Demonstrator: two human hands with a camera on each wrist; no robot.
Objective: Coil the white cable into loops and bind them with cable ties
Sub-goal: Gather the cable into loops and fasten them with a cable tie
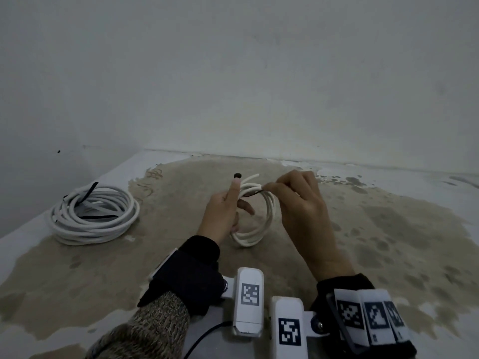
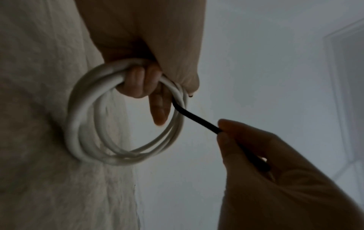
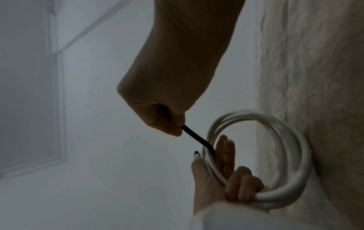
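A pale wall [image 1: 233, 73] fills the top of the head view, and below it runs a flat surface [image 1: 388, 229] with a broad sandy-brown stain across its whitish finish. On the far left of that surface lies a big bundle of white cable [image 1: 94, 215], many turns thick, with black ties [image 1: 89, 193] around it; it sits well apart from the hands.

Both forearms reach in from the bottom, each with a dark wrist strap [image 1: 191, 275] carrying white blocks printed with black square markers [image 1: 250, 294]. The left sleeve [image 1: 155, 325] is a speckled knit.

The left hand [image 1: 223, 213] holds a small coil of white cable [image 1: 261, 218] upright, just above the stained surface near the middle. From the left wrist view, two or three of its fingers [image 2: 141, 80] are curled round the top of the loops while one finger points straight down inside the ring. The thumb is raised along the coil's outer side. One loose cable end [image 1: 252, 176] sticks out past the thumb tip.

The right hand [image 1: 300, 203] is to the right of the coil, thumb and forefinger pinched tight on a thin black cable tie [image 2: 197, 118]. The tie runs taut from that pinch to the coil and bends in among the strands beside the left hand's fingers. The other right-hand fingers are bent loosely above the pinch.
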